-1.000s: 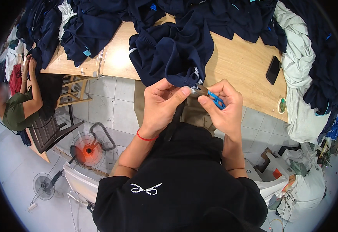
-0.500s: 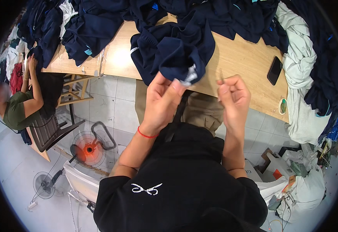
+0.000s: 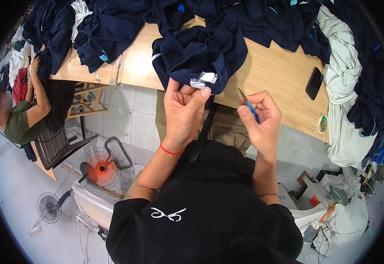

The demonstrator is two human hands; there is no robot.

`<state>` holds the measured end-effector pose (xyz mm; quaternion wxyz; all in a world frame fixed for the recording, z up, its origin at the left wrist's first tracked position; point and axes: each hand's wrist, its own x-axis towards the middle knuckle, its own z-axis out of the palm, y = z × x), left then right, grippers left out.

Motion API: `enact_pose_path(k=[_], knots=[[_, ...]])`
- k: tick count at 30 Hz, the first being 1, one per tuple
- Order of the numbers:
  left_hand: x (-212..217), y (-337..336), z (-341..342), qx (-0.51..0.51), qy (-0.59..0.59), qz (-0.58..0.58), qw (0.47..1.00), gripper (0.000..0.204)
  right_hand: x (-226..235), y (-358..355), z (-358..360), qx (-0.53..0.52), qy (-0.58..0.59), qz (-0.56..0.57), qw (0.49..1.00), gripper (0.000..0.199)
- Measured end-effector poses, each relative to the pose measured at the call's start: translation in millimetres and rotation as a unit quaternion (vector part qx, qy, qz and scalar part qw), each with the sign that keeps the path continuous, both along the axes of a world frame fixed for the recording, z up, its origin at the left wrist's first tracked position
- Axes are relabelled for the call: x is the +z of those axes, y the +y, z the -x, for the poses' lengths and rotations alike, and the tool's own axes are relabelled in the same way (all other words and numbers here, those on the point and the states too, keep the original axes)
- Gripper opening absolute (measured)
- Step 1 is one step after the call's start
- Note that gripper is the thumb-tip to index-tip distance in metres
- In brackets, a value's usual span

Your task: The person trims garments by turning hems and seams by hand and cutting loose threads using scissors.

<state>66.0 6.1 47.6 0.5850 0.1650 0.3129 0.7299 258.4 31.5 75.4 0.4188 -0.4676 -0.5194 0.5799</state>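
A navy blue garment (image 3: 196,53) is bunched over the table's near edge. My left hand (image 3: 183,110) pinches its lower edge between thumb and fingers, right by a small white label (image 3: 208,78) that faces up. Another pale tag lies just under that label, near my thumb. Off to the right, apart from the cloth, my right hand (image 3: 263,123) is closed around blue-handled thread snips (image 3: 252,111). Their pointed blade sticks out toward the upper left, over the table edge.
Piles of navy garments (image 3: 280,22) line the far side of the wooden table (image 3: 271,75). A black phone (image 3: 313,83) lies at the right, beside pale grey cloth (image 3: 339,66). At the left sits a co-worker (image 3: 25,121); fans (image 3: 101,168) stand on the floor.
The label on the garment now faces up and shows clearly. My right hand has turned, so the snips' blue handle is visible and the blade tilts left.
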Motion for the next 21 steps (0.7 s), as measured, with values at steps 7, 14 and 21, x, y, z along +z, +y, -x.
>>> enact_pose_path(k=[7, 14, 21], knots=[[11.2, -7.8, -1.7, -0.004, 0.119, 0.000, 0.993, 0.053, 10.3, 0.6, 10.4, 0.021, -0.096, -0.081, 0.992, 0.027], [15.2, -9.7, 0.4, -0.012, 0.174, -0.020, 0.984, 0.048, 13.9, 2.9, 13.6, 0.024, -0.124, -0.109, 0.986, 0.028], [5.5, -8.3, 5.7, -0.035, 0.090, -0.016, 0.995, 0.053, 7.0, 3.1, 12.4, 0.019, -0.085, -0.075, 0.993, 0.021]])
